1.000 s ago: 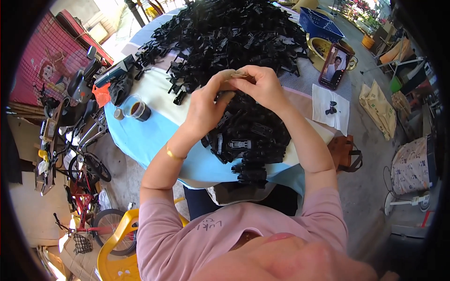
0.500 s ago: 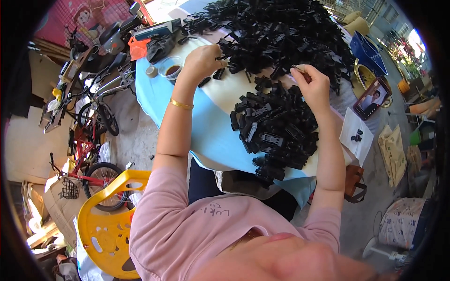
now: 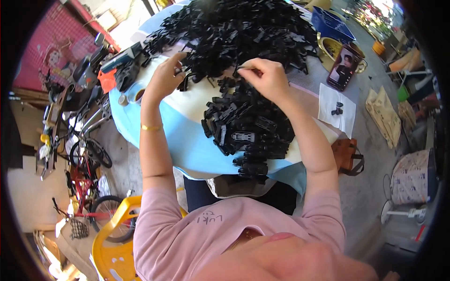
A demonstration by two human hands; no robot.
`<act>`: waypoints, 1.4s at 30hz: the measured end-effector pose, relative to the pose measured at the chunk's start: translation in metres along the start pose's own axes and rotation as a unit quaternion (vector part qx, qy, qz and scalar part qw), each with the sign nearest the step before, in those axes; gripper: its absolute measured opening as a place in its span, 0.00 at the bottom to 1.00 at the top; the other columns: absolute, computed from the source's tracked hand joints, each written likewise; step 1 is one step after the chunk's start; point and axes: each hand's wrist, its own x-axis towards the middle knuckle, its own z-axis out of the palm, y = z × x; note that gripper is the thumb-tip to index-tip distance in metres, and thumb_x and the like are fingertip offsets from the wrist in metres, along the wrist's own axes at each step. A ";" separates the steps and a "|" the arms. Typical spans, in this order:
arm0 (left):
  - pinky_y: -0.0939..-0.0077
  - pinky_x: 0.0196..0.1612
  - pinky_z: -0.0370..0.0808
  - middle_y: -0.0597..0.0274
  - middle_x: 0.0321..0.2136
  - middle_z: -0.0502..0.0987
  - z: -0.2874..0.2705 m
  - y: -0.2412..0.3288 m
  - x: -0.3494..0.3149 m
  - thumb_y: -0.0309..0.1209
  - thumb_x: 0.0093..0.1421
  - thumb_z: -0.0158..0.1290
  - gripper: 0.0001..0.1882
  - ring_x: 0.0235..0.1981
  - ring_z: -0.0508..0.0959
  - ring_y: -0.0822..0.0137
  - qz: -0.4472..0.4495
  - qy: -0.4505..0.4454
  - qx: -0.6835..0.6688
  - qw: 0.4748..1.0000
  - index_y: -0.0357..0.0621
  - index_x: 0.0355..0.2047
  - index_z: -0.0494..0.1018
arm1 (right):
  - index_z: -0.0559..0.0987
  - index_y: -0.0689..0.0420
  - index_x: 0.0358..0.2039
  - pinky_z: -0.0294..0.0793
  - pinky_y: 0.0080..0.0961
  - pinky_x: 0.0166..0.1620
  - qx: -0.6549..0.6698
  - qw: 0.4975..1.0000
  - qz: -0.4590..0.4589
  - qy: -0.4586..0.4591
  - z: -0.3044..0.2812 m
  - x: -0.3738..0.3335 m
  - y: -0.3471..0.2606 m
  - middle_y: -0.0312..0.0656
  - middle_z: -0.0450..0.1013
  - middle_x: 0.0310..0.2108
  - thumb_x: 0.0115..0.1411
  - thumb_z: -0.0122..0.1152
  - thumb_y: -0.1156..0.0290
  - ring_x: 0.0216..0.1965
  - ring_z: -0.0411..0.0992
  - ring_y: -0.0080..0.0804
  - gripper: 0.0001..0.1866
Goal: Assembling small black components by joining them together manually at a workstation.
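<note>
My left hand [image 3: 165,78] hovers over the left edge of a large heap of black plastic pieces [image 3: 234,33]. Its thumb and fingers are curved and stand apart. Just beside them a loose black piece [image 3: 183,85] rests on the cloth. My right hand [image 3: 268,78] is closed in a pinch at the heap's near edge; a small thin thing shows at its fingertips, too small to name. Between my forearms lies a smaller pile of black plastic parts [image 3: 243,136], reaching the table's near edge.
A blue and cream cloth [image 3: 180,136] covers the table. At left are a cup [image 3: 137,92], a small round lid [image 3: 123,99] and an orange bag [image 3: 107,80]. At right stand a phone [image 3: 343,68], white paper [image 3: 344,122] holding black bits, and a blue basket [image 3: 333,24].
The view has shifted, so table and piles appear farther left. My left hand's fingers look more spread. The right hand keeps its pinch by the heap. The phone's picture has changed.
</note>
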 end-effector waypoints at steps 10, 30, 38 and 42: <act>0.84 0.37 0.71 0.64 0.31 0.72 0.043 0.085 -0.011 0.20 0.52 0.53 0.22 0.33 0.72 0.77 0.035 0.017 -0.478 0.878 0.34 0.48 0.63 | 0.78 0.59 0.31 0.67 0.14 0.25 0.137 0.987 0.076 -0.044 0.010 -0.008 -0.023 0.35 0.74 0.22 0.44 0.69 0.69 0.20 0.67 0.16 0.14; 0.63 0.45 0.74 0.54 0.39 0.72 0.042 0.071 -0.012 0.28 0.51 0.57 0.22 0.40 0.76 0.59 0.077 -0.188 -0.675 0.709 0.36 0.45 0.64 | 0.75 0.63 0.34 0.55 0.08 0.19 0.425 0.875 0.175 -0.152 -0.013 -0.002 -0.024 0.29 0.65 0.18 0.54 0.59 0.71 0.17 0.58 0.10 0.10; 0.73 0.40 0.75 0.60 0.32 0.73 0.040 0.082 -0.016 0.29 0.55 0.53 0.08 0.35 0.76 0.65 -0.083 -0.161 -0.680 0.711 0.40 0.33 0.67 | 0.74 0.63 0.37 0.68 0.11 0.34 0.284 0.931 0.165 -0.161 -0.006 0.002 -0.022 0.32 0.72 0.29 0.54 0.59 0.71 0.29 0.68 0.14 0.11; 0.81 0.38 0.72 0.62 0.30 0.72 0.045 0.086 -0.014 0.27 0.54 0.54 0.09 0.34 0.75 0.73 -0.036 -0.011 -0.551 0.834 0.35 0.32 0.67 | 0.73 0.63 0.38 0.66 0.09 0.30 0.249 0.954 0.144 -0.081 0.002 -0.001 -0.022 0.33 0.71 0.30 0.57 0.54 0.72 0.27 0.67 0.13 0.10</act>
